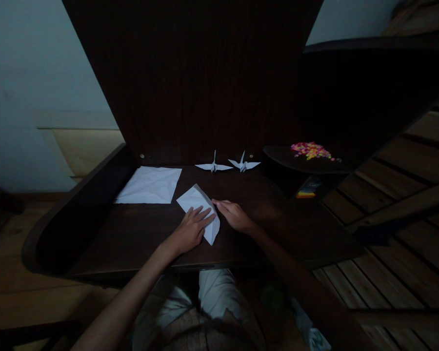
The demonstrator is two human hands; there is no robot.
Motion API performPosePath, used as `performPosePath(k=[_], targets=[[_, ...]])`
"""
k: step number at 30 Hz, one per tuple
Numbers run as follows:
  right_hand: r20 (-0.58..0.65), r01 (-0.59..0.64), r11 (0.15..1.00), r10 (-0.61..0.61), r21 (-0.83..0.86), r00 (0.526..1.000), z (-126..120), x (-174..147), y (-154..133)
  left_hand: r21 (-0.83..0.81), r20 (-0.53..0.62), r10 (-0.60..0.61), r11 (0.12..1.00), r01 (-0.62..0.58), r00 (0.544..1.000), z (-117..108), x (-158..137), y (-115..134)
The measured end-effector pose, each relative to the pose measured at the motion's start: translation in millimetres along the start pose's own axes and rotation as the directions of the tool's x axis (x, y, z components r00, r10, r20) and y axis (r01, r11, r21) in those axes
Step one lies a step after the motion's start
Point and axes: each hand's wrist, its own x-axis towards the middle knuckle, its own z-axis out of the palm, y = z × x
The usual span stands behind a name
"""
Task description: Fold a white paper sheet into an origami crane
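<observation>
The left hand [194, 229] lies flat with its fingers spread, pressing on a folded sheet of paper [195, 197]; the right hand [234, 215] has its fingers held close together, their tips at the paper's right edge; whether they pinch that edge or only press along it, I cannot tell.

The folded paper rests near the middle of the worktop [263, 209], between its front edge and the tall back board [205, 78]; bare worktop lies to the right of the right hand and to the left of the left forearm; a raised side panel [76, 209] bounds the left end, and a small shelf [278, 155] stands at the right, bearing a heap of colourful bits [310, 150].

The folded paper is white and set at a slant, with pointed corners and a crease running beside the left fingers; a larger white sheet [149, 185], faintly creased, lies flat just to its left; two white paper cranes [214, 167] stand side by side behind it, near the back board, wings outspread.
</observation>
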Motion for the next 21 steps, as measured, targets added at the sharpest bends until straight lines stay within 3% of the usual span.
performPosePath(k=[6,10,16,21], targets=[[-0.021,-0.102,0.976,0.108,0.193,0.994,-5,-1,-1,0.045,-0.009,0.045,0.998,-0.044,0.999,4,3,5],[0.05,-0.093,0.958,0.083,0.27,0.995,-7,0,-3,0.04,-0.032,0.068,0.997,-0.067,0.997,0,6,11],[0.107,0.015,0.996,-0.025,0.09,0.994,-6,-2,0,0.004,-0.092,0.018,1.0,-0.017,0.996,-3,7,18],[0.131,0.136,0.989,-0.127,-0.062,0.983,-6,-8,3,-0.047,-0.143,0.035,0.998,-0.043,0.989,-1,3,18]])
